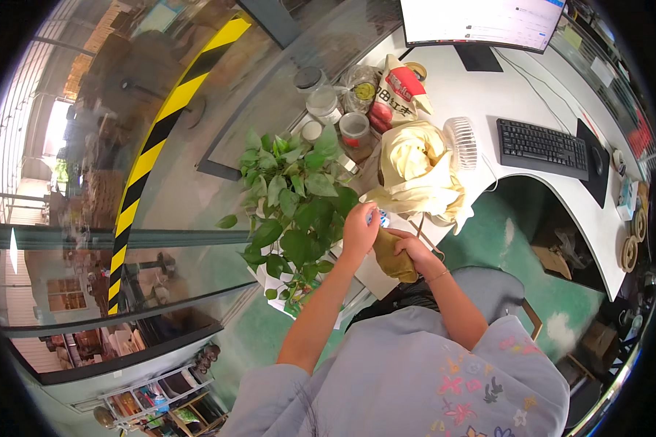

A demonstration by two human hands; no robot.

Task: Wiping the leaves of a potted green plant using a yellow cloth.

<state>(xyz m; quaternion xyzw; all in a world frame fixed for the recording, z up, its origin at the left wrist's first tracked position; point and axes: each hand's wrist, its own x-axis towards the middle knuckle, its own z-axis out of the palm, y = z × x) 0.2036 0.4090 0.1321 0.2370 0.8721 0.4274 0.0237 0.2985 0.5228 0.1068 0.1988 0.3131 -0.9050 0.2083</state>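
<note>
My right hand (413, 251) grips a brown-yellow cloth item (394, 257), perhaps a small pouch, at the desk's left corner. Close beside it, my left hand (361, 226) has its fingers pinched together over a small blue-and-white patterned thing (383, 218), mostly hidden; whether the fingers hold it cannot be told. A crumpled pale yellow cloth (421, 169) lies on the desk just beyond both hands, its edge near my left fingertips. To the left of my hands spreads a leafy green potted plant (295, 213). A thin brown strap hangs near my right hand.
Clear jars (355, 128) and a printed food bag (399, 93) stand behind the cloth. A small white fan (461, 143), keyboard (542, 146), mouse (597, 161) and monitor (481, 22) are on the white desk. A grey chair (486, 292) is at the right; a glass partition runs along the left.
</note>
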